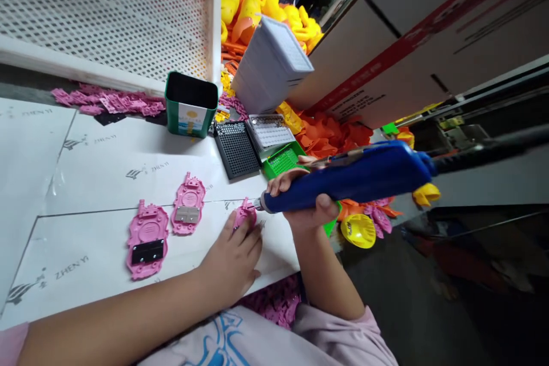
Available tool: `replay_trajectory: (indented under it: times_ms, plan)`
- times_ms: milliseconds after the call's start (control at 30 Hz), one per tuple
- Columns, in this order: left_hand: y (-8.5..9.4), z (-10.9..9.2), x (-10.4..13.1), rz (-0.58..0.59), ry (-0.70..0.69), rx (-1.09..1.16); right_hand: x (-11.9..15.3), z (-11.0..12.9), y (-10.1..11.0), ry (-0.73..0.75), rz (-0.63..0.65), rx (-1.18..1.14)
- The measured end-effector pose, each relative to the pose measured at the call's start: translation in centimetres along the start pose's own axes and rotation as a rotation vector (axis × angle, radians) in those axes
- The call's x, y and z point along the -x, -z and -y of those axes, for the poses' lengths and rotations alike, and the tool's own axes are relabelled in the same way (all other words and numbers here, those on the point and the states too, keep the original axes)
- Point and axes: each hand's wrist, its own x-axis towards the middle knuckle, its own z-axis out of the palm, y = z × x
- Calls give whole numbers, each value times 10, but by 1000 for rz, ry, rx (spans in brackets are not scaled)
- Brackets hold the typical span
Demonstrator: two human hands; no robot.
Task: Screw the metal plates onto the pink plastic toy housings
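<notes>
A small pink plastic part (245, 214) lies on the white table under the fingers of my left hand (234, 257), which hold it down. My right hand (306, 206) is wrapped round a blue powered screwdriver (343, 182), tilted nearly level, with its tip at the top of that part. To the left lie two pink shells: one (148, 229) bears a black plate (147, 252), the other (190, 197) a grey metal plate (187, 215). My left fingers hide much of the pink part.
Behind stand a green tin (191, 111), a black perforated tray (237, 148), a white screw tray (270, 131) and a green basket (283, 159). A white crate (214, 28), pink parts (115, 101) and yellow and orange parts (249, 6) lie beyond; a cardboard box (412, 40) stands right.
</notes>
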Motion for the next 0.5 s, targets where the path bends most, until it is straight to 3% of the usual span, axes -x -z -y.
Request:
replay_trajectory:
  times_ms: [167,300,400,500]
  plan:
    - [5,-28,1,89,-156,161,-9,37,19,86,-230,-8]
    - [25,-51,1,114,-333,262,-32,48,42,174,-383,61]
    - [43,-40,14,19,-258,147,-60,34,58,166,-510,53]
    - [54,-4,39,-114,-62,-166,-90,14,69,148,-602,21]
